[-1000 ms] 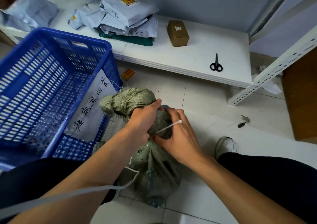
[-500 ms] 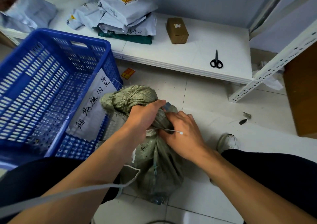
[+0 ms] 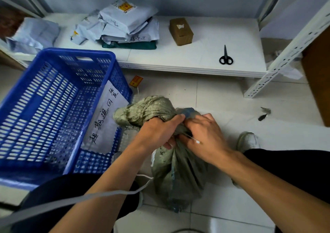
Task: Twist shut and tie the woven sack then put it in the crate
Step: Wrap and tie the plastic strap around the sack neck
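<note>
Head view: one person crouches on the tiled floor, both bare hands at one sack.
Left hand (image 3: 157, 131): fist wrapped tight round the twisted neck of the woven sack (image 3: 178, 172); the bunched top flares out just beyond the knuckles.
Right hand (image 3: 205, 134): touching the left at the neck, fingers curled in, pinching one thin white tie (image 3: 194, 140) whose tip lies across its fingers.
Sack: one, grey-green, upright on the floor, its body hanging below both fists, between the knees.
Crate (image 3: 75, 51): one, blue, slatted, just beside the left hand; it holds one sheet of paper (image 3: 105, 118) with handwriting, and the sack is outside it.
Shelf board (image 3: 205, 41): well beyond the grip, carrying one pair of black scissors (image 3: 225, 57), one small cardboard box (image 3: 181, 31) and one heap of grey mailers (image 3: 125, 23).
Floor: one orange tag (image 3: 136, 81) beyond the sack top; one shoe (image 3: 247, 141) just right of the right wrist.
</note>
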The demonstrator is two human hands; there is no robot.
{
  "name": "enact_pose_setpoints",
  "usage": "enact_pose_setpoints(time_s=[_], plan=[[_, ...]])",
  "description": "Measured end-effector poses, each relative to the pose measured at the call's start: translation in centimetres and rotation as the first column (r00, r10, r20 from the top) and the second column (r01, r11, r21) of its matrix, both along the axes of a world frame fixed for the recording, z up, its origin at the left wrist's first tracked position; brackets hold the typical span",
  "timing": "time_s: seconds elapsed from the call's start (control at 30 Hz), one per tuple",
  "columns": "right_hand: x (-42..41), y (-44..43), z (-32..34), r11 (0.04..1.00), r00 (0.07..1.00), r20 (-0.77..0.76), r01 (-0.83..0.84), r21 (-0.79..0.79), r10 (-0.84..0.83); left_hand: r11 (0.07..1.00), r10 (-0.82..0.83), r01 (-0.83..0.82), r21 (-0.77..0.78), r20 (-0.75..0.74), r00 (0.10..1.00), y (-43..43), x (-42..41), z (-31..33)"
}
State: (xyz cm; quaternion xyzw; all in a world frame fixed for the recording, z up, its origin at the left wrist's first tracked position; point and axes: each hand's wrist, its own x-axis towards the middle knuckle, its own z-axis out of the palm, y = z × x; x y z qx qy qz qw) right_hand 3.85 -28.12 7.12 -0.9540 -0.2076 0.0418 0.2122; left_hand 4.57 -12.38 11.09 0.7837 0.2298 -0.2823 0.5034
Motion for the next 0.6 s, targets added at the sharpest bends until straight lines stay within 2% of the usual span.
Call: enact_pose_setpoints(time_s=[0.17, 0.37, 0.6], plan=[[0.15, -0.3, 0.44, 1.0, 1.0, 0.02, 0.016, -0.027, -0.015, 1.0, 0.015, -0.014, -0.028, 0.022, 1.0, -0.49, 0.01, -0.28], [0.38, -0.26, 0.4, 0.999, 1.0, 0.021, 0.014, -0.047, -0.013, 0.996, 0.065, -0.071, 0.051, 0.112, 0.992, -0.56, -0.03, -0.5], [0.24, -0.07, 0.49, 0.999, 0.999, -0.03, -0.018, -0.046, 0.017, 0.974, 0.205, -0.201, -0.105, 0.03, 0.978, -0.64, 0.21, 0.0]])
